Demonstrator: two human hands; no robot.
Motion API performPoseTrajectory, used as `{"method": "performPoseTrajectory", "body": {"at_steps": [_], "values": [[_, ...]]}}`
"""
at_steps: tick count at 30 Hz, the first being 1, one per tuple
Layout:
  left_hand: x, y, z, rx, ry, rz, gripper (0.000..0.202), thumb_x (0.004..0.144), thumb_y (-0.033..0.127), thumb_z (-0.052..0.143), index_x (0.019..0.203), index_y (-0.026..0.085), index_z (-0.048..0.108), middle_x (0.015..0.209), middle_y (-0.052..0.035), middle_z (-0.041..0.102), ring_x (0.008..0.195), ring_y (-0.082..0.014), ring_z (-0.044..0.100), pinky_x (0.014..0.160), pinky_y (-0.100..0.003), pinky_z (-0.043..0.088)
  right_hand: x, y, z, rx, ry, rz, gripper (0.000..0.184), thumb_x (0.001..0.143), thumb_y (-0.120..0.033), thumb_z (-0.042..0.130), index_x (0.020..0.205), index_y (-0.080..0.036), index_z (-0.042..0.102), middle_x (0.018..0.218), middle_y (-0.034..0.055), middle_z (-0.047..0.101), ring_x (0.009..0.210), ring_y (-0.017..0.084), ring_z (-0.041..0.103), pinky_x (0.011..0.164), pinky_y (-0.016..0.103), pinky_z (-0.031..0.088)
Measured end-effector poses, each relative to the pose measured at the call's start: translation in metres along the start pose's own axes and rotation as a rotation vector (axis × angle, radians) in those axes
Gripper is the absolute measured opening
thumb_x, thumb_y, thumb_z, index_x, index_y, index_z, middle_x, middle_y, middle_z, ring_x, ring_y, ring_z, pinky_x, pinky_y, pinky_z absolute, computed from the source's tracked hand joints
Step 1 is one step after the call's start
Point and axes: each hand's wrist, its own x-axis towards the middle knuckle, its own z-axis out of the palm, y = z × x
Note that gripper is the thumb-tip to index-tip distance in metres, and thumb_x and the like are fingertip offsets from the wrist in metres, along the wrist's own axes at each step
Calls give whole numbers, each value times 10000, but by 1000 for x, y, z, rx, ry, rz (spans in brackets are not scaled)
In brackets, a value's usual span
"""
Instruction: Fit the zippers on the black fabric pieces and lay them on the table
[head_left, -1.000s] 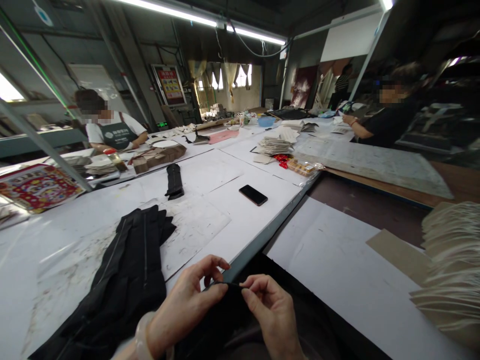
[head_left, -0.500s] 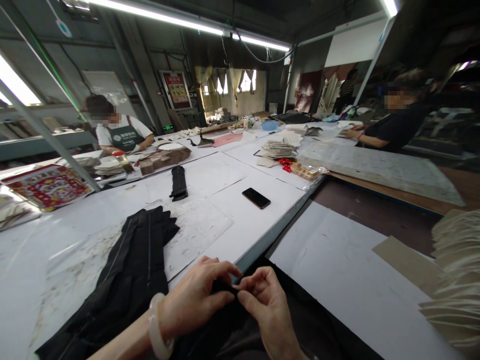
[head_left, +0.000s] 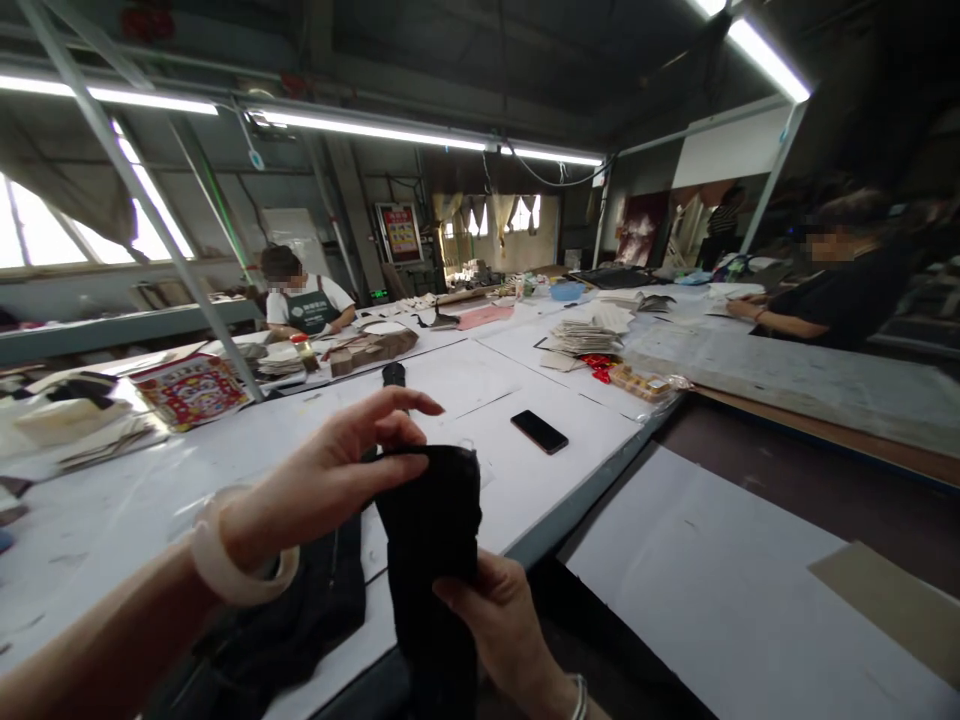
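I hold a black fabric piece upright in front of me, above the near edge of the white table. My left hand, with a pale bangle on its wrist, pinches the piece's top edge between thumb and fingers. My right hand grips the lower part of the same piece from below. More black fabric lies on the table under my left forearm.
A black phone lies on the table beyond the fabric, with a paper stack and a packet of snacks further back. A colourful box sits at left. Two other people work at the far left and right. A brown card lies on the lower right surface.
Both hands have lifted the black fabric piece up from my lap to table height. The left hand rose to pinch its top, and the view has tilted upward.
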Motion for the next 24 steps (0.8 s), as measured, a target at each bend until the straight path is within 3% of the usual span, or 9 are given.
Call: {"method": "performPoseTrajectory", "body": {"at_steps": [2,4,8,11,13,15,18,22,24], "values": [[-7,-8,-13,-64,35,-44,446,780,331,725,1203,241,615,838,-35,679,735,-203,620,642,-274,491,4,-20,-14,-199,9,-29,184,720,-307,679,626,-173,594,566,-49,410,561,104,303,509,252,245],[-16,-24,-18,-77,41,-94,519,831,378,689,1318,278,541,1035,-72,691,851,-234,648,697,-298,513,3,-37,-30,-424,-2,-19,203,749,-280,641,599,-176,553,559,-48,410,550,103,320,495,247,243],[-35,-63,-4,28,39,-75,629,821,379,725,1393,320,470,1404,-92,548,1152,-297,582,935,-384,481,-10,-50,-54,-767,-74,-2,266,787,-253,603,552,-182,501,531,-46,404,537,108,358,498,247,238],[-46,-85,23,183,15,50,672,776,326,789,1376,305,486,1341,-75,611,1265,-304,513,1154,-468,256,-23,-45,-61,-926,-86,23,301,778,-222,613,516,-186,469,494,-44,423,514,115,402,499,247,238],[-49,-95,40,290,-32,148,631,785,311,785,1351,288,507,1203,-59,687,1224,-284,546,1197,-495,125,-31,-40,-65,-987,-87,63,300,776,-215,615,513,-187,474,490,-41,454,506,118,426,500,244,245],[-51,-104,55,336,-90,220,590,810,292,761,1342,280,505,1105,-38,708,1155,-263,584,1198,-513,101,-37,-37,-68,-1037,-97,101,293,778,-216,618,520,-184,481,503,-37,489,514,118,447,509,241,258],[-52,-117,69,317,-149,243,547,852,226,705,1346,288,478,1049,-16,685,1105,-238,586,1170,-518,180,-44,-33,-73,-1085,-119,144,282,779,-219,626,537,-175,488,522,-34,514,525,113,465,527,236,276],[-52,-130,79,219,-186,218,509,876,147,646,1329,301,471,1007,-2,643,1015,-199,584,975,-370,432,-51,-29,-77,-1086,-120,196,253,782,-225,629,562,-171,515,541,-29,524,540,114,481,536,230,287],[-53,-134,83,160,-196,198,498,884,131,629,1320,310,470,1011,3,630,968,-179,590,870,-305,472,-54,-28,-79,-1081,-113,220,253,783,-225,624,566,-172,507,551,-27,521,548,117,486,534,229,286]]}}
